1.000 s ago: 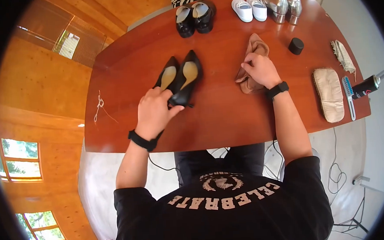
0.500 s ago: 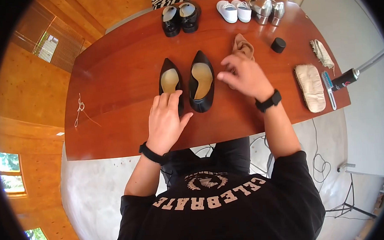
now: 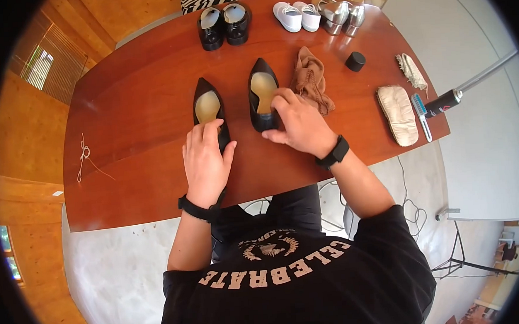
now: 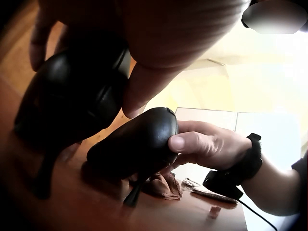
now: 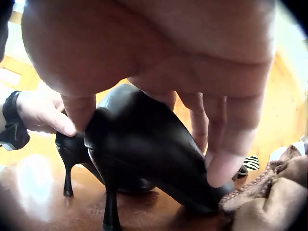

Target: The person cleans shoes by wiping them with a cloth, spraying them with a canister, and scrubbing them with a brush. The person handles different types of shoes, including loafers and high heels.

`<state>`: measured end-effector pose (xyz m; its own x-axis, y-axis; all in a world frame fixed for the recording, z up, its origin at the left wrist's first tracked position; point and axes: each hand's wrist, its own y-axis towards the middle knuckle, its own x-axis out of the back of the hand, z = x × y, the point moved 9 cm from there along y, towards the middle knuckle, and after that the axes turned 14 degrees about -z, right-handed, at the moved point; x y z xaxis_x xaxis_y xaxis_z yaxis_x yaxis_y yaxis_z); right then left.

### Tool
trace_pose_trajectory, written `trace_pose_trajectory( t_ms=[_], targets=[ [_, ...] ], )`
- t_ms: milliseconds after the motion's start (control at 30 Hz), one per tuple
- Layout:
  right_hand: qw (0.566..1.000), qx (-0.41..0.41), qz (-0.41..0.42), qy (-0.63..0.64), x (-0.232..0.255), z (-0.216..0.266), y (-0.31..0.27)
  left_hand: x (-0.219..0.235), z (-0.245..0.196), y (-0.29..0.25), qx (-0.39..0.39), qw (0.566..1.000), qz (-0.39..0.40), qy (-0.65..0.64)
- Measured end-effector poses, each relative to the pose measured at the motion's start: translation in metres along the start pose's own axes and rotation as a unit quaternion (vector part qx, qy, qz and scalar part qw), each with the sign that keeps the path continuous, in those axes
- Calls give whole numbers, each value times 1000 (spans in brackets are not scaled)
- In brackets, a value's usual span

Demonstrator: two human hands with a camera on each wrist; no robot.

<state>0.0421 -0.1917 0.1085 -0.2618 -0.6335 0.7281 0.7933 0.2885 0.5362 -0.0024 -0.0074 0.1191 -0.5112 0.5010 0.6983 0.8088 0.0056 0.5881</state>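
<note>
Two black pointed high heels stand side by side on the table, toes away from the person. My left hand [image 3: 204,165] holds the left high heel [image 3: 208,105] round its back, thumb on the inner side and fingers across the opening. My right hand [image 3: 301,121] grips the back of the right high heel [image 3: 261,88], its thumb at the heel counter and fingertips along the outer side. The slim stiletto heel [image 5: 111,207] of that shoe shows in the right wrist view. A crumpled brown cloth [image 3: 310,83] lies just right of this shoe.
Along the far edge stand black shoes [image 3: 236,31], white sneakers [image 3: 290,19] and silver shoes [image 3: 335,20]. A black cap [image 3: 355,61], beige pad [image 3: 397,116], brush [image 3: 421,118], spray can [image 3: 443,102] and pale cloth [image 3: 412,75] lie right. A thin cord [image 3: 84,153] lies left.
My right hand has left the brown cloth and moved left onto the right high heel. The two high heels, close together before, now stand apart. The head view has shifted to the right.
</note>
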Motion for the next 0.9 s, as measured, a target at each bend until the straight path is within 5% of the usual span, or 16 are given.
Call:
trace_pose_trajectory(
  t_ms=[233, 400, 500, 633, 900],
  targets=[
    [1000, -5, 7, -15, 12, -24, 4, -3, 3, -1, 3, 1000, -2, 4],
    [984, -45, -5, -173, 1, -91, -4, -4, -3, 1, -9, 1000, 1, 1],
    [973, -77, 86, -200, -21, -115, -9, -6, -3, 2, -1, 1000, 8, 1],
    [969, -88, 84, -213, -14, -130, -6, -5, 2, -1, 1, 1000, 11, -7],
    [956, -175, 80, -220, 62, -156, -67, -4, 5, 0, -24, 999, 20, -20]
  ],
)
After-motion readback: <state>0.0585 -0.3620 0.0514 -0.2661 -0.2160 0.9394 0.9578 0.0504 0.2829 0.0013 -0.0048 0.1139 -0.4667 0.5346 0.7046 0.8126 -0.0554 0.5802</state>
